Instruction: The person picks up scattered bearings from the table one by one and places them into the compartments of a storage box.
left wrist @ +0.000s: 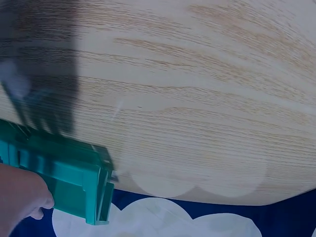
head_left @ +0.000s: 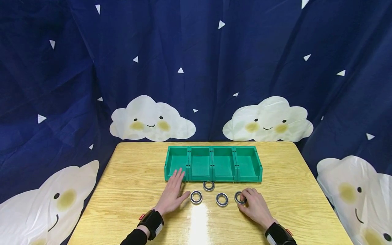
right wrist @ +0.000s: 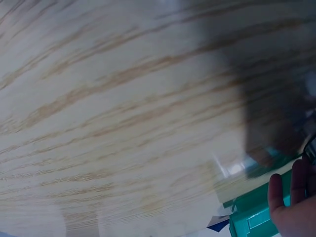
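Observation:
Four joined green bins (head_left: 200,178) form a row near the back of the table. My left hand (head_left: 171,194) reaches out with straight fingers, its fingertips overlapping the front of the leftmost bin in the head view. Beside its thumb lies one ball bearing (head_left: 196,202). Another bearing (head_left: 209,189) sits against the bins' front, and a third bearing (head_left: 222,205) lies farther right. My right hand (head_left: 255,207) pinches the rightmost bearing (head_left: 237,196), whose right side is partly hidden by the fingers. In the right wrist view, that hand's fingers (right wrist: 276,190) show at the lower right.
The light wooden table (head_left: 134,177) reflects a bright glare strip in front of the bearings. Behind it hangs a dark blue curtain (head_left: 196,41) printed with clouds and white triangles. Both wrists wear black straps.

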{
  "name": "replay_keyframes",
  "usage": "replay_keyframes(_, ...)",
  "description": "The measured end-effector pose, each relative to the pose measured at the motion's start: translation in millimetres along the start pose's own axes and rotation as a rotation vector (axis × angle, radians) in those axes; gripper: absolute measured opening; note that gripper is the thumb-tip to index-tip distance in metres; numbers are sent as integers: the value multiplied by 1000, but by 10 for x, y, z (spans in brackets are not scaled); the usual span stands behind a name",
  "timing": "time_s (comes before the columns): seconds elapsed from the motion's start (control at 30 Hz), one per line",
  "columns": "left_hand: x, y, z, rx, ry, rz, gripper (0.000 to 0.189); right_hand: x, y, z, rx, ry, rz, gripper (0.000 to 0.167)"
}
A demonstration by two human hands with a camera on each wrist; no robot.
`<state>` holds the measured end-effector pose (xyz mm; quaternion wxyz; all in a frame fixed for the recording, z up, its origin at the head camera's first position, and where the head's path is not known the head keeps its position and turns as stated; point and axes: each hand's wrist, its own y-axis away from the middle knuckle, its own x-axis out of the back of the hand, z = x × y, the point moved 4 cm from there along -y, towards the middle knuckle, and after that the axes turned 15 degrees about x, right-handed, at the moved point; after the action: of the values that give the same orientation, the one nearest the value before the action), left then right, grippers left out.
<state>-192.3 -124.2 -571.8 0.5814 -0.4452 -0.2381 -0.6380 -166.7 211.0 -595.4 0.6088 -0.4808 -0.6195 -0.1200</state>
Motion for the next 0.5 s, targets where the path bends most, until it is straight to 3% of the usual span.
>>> replay_keyframes(0.5, -58, 21, -12, 16, 6, -33, 76, 25, 67, 16, -37, 21, 39, 34)
